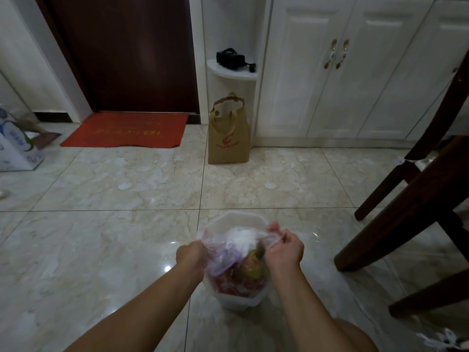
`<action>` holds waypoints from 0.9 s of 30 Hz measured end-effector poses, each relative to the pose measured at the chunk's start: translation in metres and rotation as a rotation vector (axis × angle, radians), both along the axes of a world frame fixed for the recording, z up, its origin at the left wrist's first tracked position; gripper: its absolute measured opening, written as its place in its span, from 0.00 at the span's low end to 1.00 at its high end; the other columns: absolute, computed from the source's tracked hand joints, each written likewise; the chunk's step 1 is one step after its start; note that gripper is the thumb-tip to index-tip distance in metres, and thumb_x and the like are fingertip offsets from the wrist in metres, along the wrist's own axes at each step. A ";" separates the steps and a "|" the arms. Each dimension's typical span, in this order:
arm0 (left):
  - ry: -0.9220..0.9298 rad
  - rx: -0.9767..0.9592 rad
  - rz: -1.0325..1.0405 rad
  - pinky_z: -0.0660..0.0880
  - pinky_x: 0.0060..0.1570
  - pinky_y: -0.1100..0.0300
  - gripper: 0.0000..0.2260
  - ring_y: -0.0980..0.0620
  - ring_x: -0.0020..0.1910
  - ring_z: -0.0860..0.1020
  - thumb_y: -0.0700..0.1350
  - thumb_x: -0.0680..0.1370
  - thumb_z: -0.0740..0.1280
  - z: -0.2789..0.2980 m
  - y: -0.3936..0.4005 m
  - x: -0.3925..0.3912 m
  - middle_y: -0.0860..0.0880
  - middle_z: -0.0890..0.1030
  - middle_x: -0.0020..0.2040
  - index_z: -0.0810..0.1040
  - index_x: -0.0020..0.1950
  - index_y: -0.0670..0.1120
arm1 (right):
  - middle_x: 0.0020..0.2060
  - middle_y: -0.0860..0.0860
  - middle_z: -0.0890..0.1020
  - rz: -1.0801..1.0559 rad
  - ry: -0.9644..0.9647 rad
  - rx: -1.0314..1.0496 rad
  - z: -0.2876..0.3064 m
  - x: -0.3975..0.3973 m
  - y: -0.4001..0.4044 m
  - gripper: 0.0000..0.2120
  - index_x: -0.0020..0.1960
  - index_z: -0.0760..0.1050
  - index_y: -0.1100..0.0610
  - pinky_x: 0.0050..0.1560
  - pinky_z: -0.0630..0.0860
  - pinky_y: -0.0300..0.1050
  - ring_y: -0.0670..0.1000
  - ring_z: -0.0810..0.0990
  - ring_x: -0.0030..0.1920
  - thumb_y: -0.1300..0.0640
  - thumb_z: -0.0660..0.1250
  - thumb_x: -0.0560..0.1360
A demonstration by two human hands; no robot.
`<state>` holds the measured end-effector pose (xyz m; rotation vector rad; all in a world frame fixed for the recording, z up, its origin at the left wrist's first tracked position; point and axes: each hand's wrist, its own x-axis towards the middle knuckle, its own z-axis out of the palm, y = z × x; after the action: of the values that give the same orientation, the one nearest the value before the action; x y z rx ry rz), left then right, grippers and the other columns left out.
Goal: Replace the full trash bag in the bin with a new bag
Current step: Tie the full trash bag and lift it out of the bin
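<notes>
Below, labelled parts of the head view:

Bin point(237, 222): white plastic, faceted angular rim, standing upright on the floor with its mouth facing up; near the lower middle of the view.

Trash bag point(228, 252): thin, translucent, faintly pink-violet film, sitting inside the bin and still filling it; the upper film is drawn into creased folds above the rim.

Bag contents: red-and-white wrappers low down, a yellow-green packet nearer the right side, crumpled white material on top; single items cannot be told apart through the film.

Bag orientation: long axis roughly vertical, in line with the bin; the opening points upward, and its gathered edge is stretched left to right between the two hands.

Left hand point(190, 255): fingers closed around a bunch of film at the bag's left edge, at the bin's left rim.

Right hand point(284, 247): fingers curled, pinching a gathered strip of film at the bag's right edge, over the right rim.

Floor point(106, 224): glossy beige marble-pattern tiles with reflected light spots.

Paper bag point(229, 130): brown, handled, red logo, upright against the white cabinet point(342, 72), well beyond the bin.

Doormat point(127, 130): red, before a dark door.

Chair legs point(406, 204): dark wood, right of the bin.
</notes>
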<state>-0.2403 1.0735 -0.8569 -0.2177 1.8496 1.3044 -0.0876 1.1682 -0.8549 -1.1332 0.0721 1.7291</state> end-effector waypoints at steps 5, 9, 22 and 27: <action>0.037 0.004 0.006 0.76 0.40 0.54 0.17 0.40 0.43 0.79 0.45 0.77 0.68 0.003 0.006 0.004 0.35 0.82 0.51 0.78 0.56 0.31 | 0.23 0.49 0.63 0.041 -0.114 0.067 0.001 -0.004 -0.003 0.17 0.31 0.56 0.52 0.32 0.73 0.43 0.48 0.61 0.22 0.69 0.52 0.74; 0.127 0.081 -0.075 0.73 0.31 0.59 0.06 0.47 0.36 0.78 0.36 0.75 0.66 0.012 0.009 0.007 0.42 0.82 0.39 0.81 0.45 0.35 | 0.26 0.50 0.59 0.116 -0.288 0.104 0.005 -0.005 -0.006 0.18 0.33 0.58 0.52 0.21 0.70 0.35 0.47 0.58 0.22 0.67 0.57 0.77; -0.280 0.318 -0.016 0.76 0.36 0.55 0.16 0.46 0.36 0.78 0.43 0.83 0.56 0.027 0.026 0.017 0.42 0.79 0.39 0.78 0.44 0.34 | 0.60 0.41 0.79 0.973 -1.213 0.922 -0.004 -0.016 -0.040 0.29 0.71 0.70 0.45 0.60 0.76 0.38 0.43 0.78 0.56 0.44 0.72 0.72; -0.223 0.318 -0.019 0.79 0.46 0.49 0.13 0.41 0.46 0.83 0.42 0.81 0.62 0.017 0.027 0.010 0.39 0.86 0.44 0.80 0.52 0.33 | 0.56 0.50 0.84 1.151 -1.453 1.159 -0.001 -0.012 -0.044 0.30 0.74 0.65 0.40 0.63 0.74 0.47 0.50 0.79 0.53 0.43 0.68 0.74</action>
<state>-0.2305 1.1006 -0.8403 -0.1674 1.4337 1.4756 -0.0999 1.1245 -0.8556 -1.1971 -2.4469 0.8833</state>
